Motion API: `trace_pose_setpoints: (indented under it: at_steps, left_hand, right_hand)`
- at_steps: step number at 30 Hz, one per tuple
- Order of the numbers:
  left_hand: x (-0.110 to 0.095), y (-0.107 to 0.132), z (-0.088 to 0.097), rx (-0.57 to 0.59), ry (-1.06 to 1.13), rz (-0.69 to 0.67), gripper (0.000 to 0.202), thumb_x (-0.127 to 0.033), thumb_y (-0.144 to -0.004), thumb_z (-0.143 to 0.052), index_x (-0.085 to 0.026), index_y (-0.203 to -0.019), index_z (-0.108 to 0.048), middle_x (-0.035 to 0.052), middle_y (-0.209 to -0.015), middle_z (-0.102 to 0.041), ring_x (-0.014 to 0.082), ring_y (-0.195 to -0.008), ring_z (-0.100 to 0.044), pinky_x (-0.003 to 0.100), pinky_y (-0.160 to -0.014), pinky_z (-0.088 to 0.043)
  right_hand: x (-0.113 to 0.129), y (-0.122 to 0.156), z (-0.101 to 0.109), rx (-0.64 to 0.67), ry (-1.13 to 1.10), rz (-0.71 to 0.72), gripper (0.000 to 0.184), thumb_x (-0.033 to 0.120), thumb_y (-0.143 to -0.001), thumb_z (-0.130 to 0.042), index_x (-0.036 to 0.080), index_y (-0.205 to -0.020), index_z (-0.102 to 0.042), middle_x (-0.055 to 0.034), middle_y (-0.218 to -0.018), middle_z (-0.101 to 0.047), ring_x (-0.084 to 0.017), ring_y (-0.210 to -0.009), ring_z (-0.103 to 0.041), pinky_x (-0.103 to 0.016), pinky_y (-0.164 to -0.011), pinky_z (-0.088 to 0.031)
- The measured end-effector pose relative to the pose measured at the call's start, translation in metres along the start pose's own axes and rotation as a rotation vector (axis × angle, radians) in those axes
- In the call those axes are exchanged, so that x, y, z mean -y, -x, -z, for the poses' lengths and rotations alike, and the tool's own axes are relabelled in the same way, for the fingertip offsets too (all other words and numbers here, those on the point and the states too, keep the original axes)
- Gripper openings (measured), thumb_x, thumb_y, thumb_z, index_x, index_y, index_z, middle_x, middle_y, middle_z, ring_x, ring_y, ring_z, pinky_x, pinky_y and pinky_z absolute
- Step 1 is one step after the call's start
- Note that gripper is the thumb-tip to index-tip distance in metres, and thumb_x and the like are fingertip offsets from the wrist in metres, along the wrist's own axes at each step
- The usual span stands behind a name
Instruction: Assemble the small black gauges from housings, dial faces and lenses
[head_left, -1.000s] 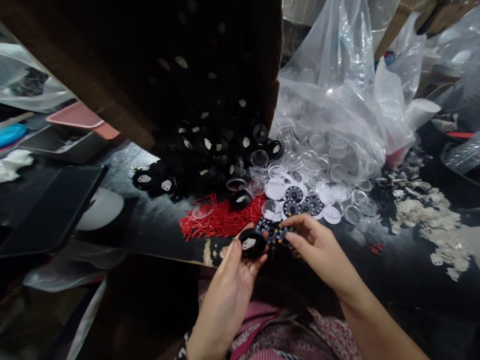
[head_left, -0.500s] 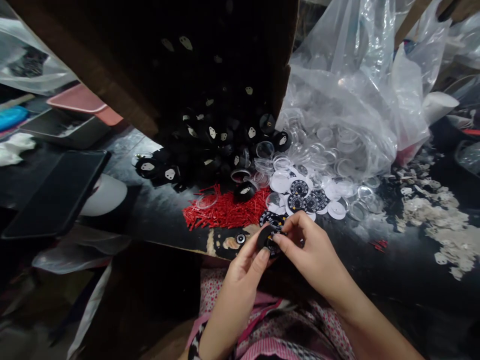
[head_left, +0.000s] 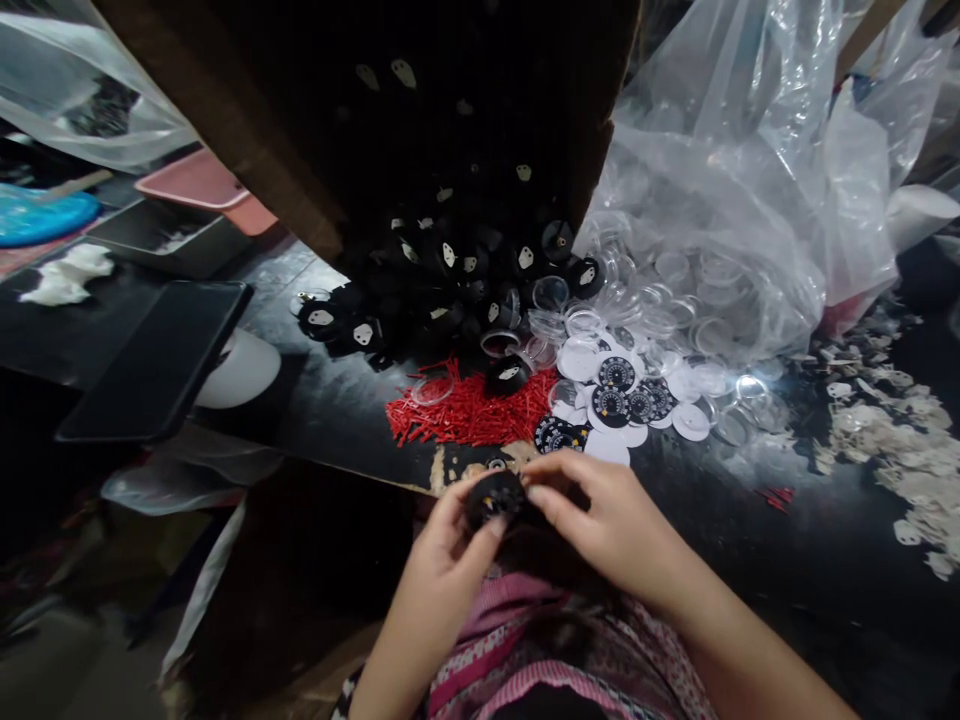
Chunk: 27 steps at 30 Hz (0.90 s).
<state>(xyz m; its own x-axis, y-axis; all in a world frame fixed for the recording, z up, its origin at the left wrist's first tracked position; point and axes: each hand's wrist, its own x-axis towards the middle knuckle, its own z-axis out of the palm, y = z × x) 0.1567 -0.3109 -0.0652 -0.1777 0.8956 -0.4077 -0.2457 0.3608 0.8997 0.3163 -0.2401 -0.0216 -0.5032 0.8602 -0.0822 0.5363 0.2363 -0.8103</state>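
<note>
My left hand (head_left: 442,545) and my right hand (head_left: 600,520) meet over my lap at the table's near edge. Together they pinch one round black part (head_left: 495,497); the right fingers press on its top. Just beyond lie printed dial discs (head_left: 619,390), black and white, some face down. A heap of thin red pins (head_left: 469,412) lies left of them. Black round housings (head_left: 450,285) spill from a tipped cardboard box (head_left: 247,150) behind the pins.
A clear plastic bag (head_left: 735,200) of transparent lens rings (head_left: 675,290) sits at the back right. White paper scraps (head_left: 892,440) litter the right side. A dark phone (head_left: 157,365) rests on a white bowl at the left, with pink and dark trays (head_left: 187,215) behind.
A second ago the left hand held the black housing and the right hand took a dial disc from the table. Both hands have drawn toward my lap and now press the parts together.
</note>
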Motion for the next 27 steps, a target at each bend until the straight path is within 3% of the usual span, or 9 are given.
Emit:
trace_pose_setpoints:
  at_steps: [3,5,9,14,19,23,27]
  left_hand:
    - [-0.004,-0.005,0.000,-0.078,0.219,0.017,0.033,-0.030,-0.082,-0.068,-0.026,-0.113,-0.060,0.0035,-0.115,-0.069,0.0229,-0.112,-0.063,0.039,-0.103,-0.047]
    - [-0.010,-0.010,-0.005,-0.094,0.370,0.045,0.032,-0.028,-0.083,-0.068,-0.024,-0.113,-0.059,0.0045,-0.116,-0.069,0.0233,-0.115,-0.062,0.040,-0.104,-0.046]
    - [-0.022,-0.020,-0.015,-0.089,0.525,0.036,0.028,-0.024,-0.086,-0.064,-0.022,-0.114,-0.059,0.0056,-0.121,-0.068,0.0233,-0.123,-0.057,0.039,-0.107,-0.045]
    - [-0.024,-0.025,-0.016,-0.042,0.564,0.025,0.028,-0.029,-0.087,-0.063,-0.023,-0.115,-0.058,0.0076,-0.115,-0.070,0.0269,-0.115,-0.063,0.047,-0.105,-0.046]
    - [-0.021,-0.024,-0.014,-0.097,0.543,-0.031,0.027,-0.029,-0.086,-0.064,-0.024,-0.112,-0.060,0.0067,-0.114,-0.070,0.0265,-0.116,-0.062,0.046,-0.105,-0.047]
    - [-0.022,-0.028,-0.013,-0.078,0.563,-0.005,0.025,-0.027,-0.086,-0.064,-0.022,-0.111,-0.061,0.0073,-0.119,-0.068,0.0264,-0.121,-0.058,0.046,-0.106,-0.046]
    - [-0.023,-0.030,-0.013,-0.062,0.580,-0.023,0.022,-0.026,-0.088,-0.062,-0.023,-0.110,-0.061,0.0059,-0.120,-0.068,0.0247,-0.124,-0.056,0.044,-0.109,-0.043]
  right_hand:
    - [-0.002,-0.027,-0.003,-0.073,0.463,-0.021,0.014,0.023,-0.094,-0.050,0.018,-0.094,-0.063,-0.0068,-0.094,-0.070,-0.023,-0.090,-0.063,-0.038,-0.083,-0.041]
    - [-0.002,-0.040,-0.007,-0.088,0.655,-0.044,0.016,0.024,-0.094,-0.048,0.016,-0.091,-0.061,-0.0102,-0.092,-0.069,-0.027,-0.087,-0.063,-0.042,-0.082,-0.038]
    - [-0.005,-0.048,-0.012,-0.085,0.657,-0.040,0.016,0.025,-0.095,-0.046,0.017,-0.090,-0.059,-0.0097,-0.092,-0.068,-0.026,-0.086,-0.062,-0.040,-0.080,-0.035]
    - [-0.008,-0.041,-0.004,-0.083,0.587,-0.066,0.012,0.025,-0.093,-0.051,0.020,-0.085,-0.058,-0.0031,-0.090,-0.069,-0.020,-0.084,-0.061,-0.033,-0.075,-0.034]
    - [-0.004,-0.043,-0.009,-0.089,0.634,-0.039,0.012,0.025,-0.094,-0.049,0.019,-0.089,-0.059,-0.0047,-0.091,-0.069,-0.023,-0.086,-0.061,-0.036,-0.077,-0.033]
    - [-0.001,-0.049,-0.018,-0.091,0.752,-0.021,0.018,0.031,-0.095,-0.049,0.017,-0.094,-0.059,-0.0088,-0.093,-0.068,-0.028,-0.087,-0.061,-0.040,-0.076,-0.034]
    - [-0.002,-0.051,-0.018,-0.084,0.739,-0.016,0.016,0.028,-0.096,-0.048,0.017,-0.091,-0.059,-0.0083,-0.093,-0.068,-0.026,-0.085,-0.061,-0.039,-0.076,-0.034]
